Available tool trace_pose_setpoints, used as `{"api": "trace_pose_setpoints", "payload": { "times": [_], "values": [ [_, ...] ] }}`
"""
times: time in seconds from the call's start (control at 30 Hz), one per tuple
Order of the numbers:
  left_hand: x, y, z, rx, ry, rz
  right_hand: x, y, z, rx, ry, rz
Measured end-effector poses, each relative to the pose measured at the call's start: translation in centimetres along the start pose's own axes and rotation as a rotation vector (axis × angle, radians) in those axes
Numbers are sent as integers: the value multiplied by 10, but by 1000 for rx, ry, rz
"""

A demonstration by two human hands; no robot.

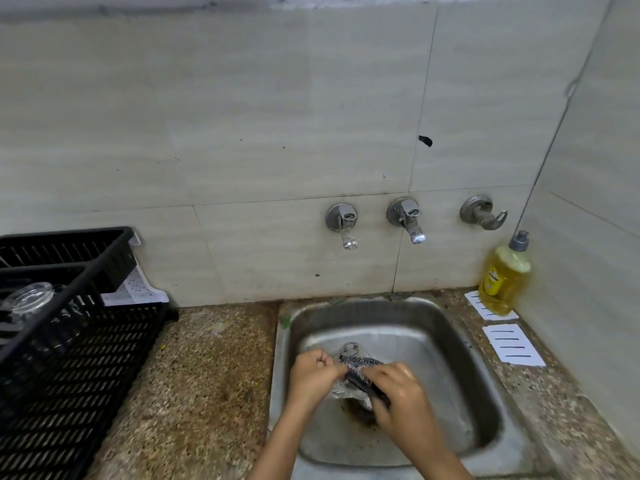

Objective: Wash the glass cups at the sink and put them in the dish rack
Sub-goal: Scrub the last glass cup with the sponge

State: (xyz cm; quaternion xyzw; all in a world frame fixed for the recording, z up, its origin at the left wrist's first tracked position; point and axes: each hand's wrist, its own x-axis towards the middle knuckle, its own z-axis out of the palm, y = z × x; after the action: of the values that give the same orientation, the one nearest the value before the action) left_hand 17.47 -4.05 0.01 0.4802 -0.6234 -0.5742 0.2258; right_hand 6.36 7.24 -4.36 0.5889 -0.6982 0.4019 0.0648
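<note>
On the bench, the black dish rack stands left and holds 1 glass. Over the sink, where drips can drain, the left hand curls its grip round the glass cup to steady it. The right hand pinches a scrubber against the cup.

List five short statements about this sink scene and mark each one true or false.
1. The left hand grips a glass cup over the sink. True.
2. The right hand is empty. False: it holds a scrubber against the glass cup.
3. A black dish rack stands on the counter left of the sink. True.
4. The dish rack holds nothing. False: a second cup sits in it.
5. The yellow soap bottle stands upright in the corner to the right of the sink. True.
</note>
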Motion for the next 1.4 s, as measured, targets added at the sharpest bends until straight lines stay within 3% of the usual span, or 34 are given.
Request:
{"api": "trace_pose_setpoints", "payload": {
  "times": [0.17, 0.3, 0.4, 0.6, 0.83, 1.1, 1.3, 1.4],
  "values": [
    [-8, 6, 4, -19, -22, 18, 7, -5, -13, -7, -119, 86],
    [-13, 12, 3, -90, -72, -37, 13, -10, -18, 104, -72, 172],
    [-17, 15, 4, -135, -72, -69, 15, -13, -22, 67, -91, 101],
    [-19, 20, 8, -277, 3, -133, 19, -11, -23, -62, -298, -86],
    [-22, 29, 22, -201, 57, -90, 38, -7, -22, -93, -371, -94],
    [-21, 35, 25, -13, 76, 42, 43, -7, -14, 124, -427, 204],
    [-18, 45, 25, 187, -34, 116, 37, -2, -10, 402, -349, 435],
    [-12, 50, 25, 398, -98, 249, 35, -3, -8, 619, -228, 564]
  ]
}}
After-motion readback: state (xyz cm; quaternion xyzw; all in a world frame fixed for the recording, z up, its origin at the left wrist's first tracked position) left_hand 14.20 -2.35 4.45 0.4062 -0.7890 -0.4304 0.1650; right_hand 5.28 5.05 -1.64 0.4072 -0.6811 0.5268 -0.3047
